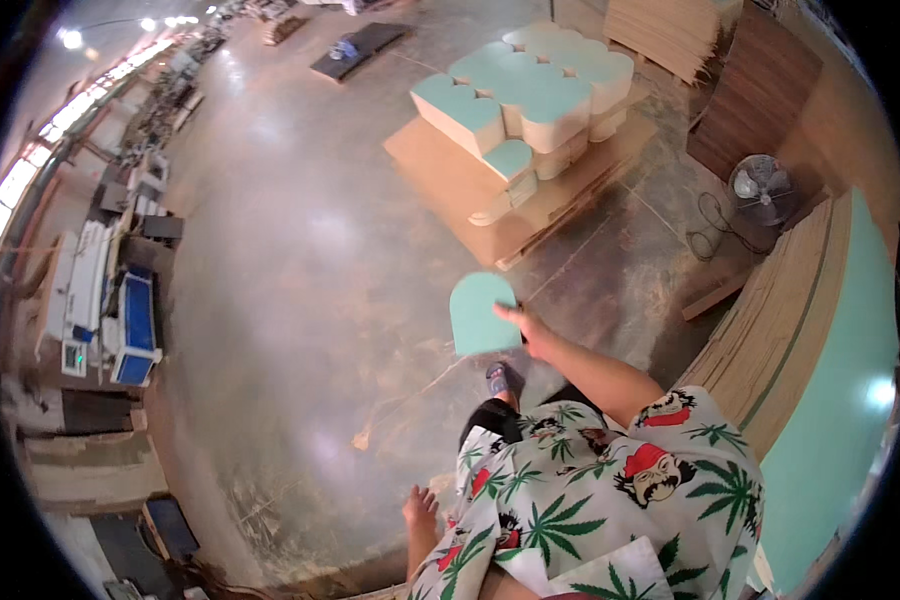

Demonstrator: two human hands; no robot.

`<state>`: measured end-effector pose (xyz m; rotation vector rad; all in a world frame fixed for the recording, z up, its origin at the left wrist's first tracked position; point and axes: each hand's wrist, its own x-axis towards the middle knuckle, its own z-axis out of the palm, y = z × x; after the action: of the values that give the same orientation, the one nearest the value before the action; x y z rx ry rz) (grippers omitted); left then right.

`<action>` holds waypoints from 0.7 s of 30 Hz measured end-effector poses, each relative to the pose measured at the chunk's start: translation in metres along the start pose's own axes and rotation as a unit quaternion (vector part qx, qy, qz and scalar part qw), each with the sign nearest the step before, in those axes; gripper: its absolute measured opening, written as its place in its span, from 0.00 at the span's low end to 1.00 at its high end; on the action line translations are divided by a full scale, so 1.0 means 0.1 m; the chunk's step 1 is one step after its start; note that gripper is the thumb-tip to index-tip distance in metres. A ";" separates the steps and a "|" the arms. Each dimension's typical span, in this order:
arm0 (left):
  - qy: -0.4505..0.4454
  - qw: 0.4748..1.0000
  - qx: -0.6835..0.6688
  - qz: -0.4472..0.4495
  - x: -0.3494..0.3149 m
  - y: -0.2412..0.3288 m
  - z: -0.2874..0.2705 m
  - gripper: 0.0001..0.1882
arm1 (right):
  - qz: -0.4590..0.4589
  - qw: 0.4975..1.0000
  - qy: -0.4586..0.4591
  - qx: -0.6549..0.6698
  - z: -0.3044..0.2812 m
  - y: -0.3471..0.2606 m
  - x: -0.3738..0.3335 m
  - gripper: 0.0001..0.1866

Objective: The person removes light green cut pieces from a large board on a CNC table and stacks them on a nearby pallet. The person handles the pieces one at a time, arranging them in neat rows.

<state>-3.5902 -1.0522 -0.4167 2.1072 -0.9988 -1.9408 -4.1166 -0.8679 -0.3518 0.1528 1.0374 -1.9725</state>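
A flat mint-green panel (477,316) with one rounded end hangs from my right hand (532,330). The thumb lies across its green face, while the other fingers are mostly hidden behind its right edge. Low beside my body, my left hand (421,508) is free, its fingers loosely bent and a little apart. Ahead, stacks of similar green-topped panels (535,95) stand on a brown board over a pallet (440,190). One shorter stack with a rounded green top (510,157) sits at their near side.
On my right is a long stack of boards (770,330) with a green top sheet. A fan (761,188) and its cable stand on the floor beyond it. Brown sheets (660,35) are piled at the far right. Machinery with a blue panel (136,325) lines the left wall.
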 end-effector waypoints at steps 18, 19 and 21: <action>-0.035 0.900 0.435 0.007 -0.65 4.22 2.41 0.29 | -0.139 0.908 0.338 0.205 -1.48 -2.32 4.23 0.49; -0.029 0.897 0.440 -0.023 -0.75 4.30 2.67 0.31 | -0.148 0.909 0.331 0.207 -1.49 -2.38 4.35 0.48; -0.030 0.950 0.310 -0.032 -0.80 4.20 2.55 0.32 | -0.133 0.907 0.332 0.223 -1.30 -2.47 4.41 0.46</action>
<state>-3.9849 -1.2487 -0.1860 2.4000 -1.7629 -1.8976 -4.6045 -0.9932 -0.4898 1.0445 1.0280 -2.4584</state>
